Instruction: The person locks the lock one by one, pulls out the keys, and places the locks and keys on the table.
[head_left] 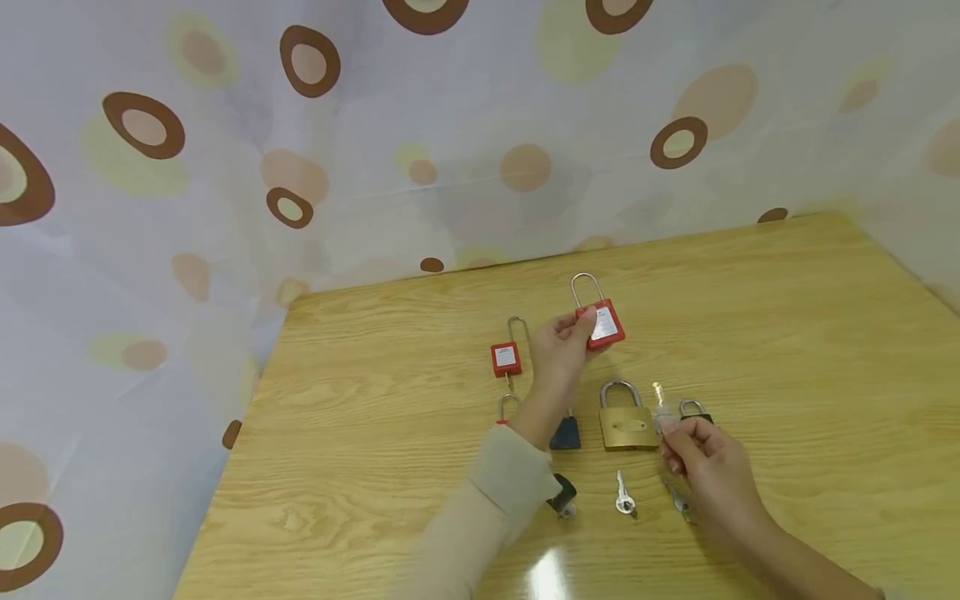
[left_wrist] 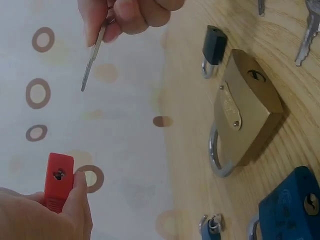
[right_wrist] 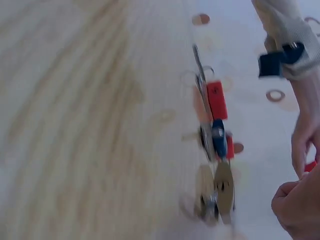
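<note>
My left hand (head_left: 562,348) holds up a red padlock (head_left: 604,324) by its body, thumb across the white label and the tall thin shackle pointing away. The left wrist view shows the keyhole side of this red padlock (left_wrist: 59,180). My right hand (head_left: 711,467) pinches a key (head_left: 660,397) whose blade points away from me. In the left wrist view the same key (left_wrist: 93,62) hangs below the fingertips, apart from the red padlock. Closest to the right hand on the table are a large brass padlock (head_left: 627,429) and a small black padlock (head_left: 696,414), partly hidden.
Another red padlock (head_left: 506,358) with a long shackle lies on the wooden table (head_left: 360,433). A dark blue padlock (head_left: 566,433) sits beside my left wrist. Nearer me lie a silver key (head_left: 624,498) and a dark-headed key (head_left: 561,493). A patterned curtain (head_left: 480,150) hangs behind.
</note>
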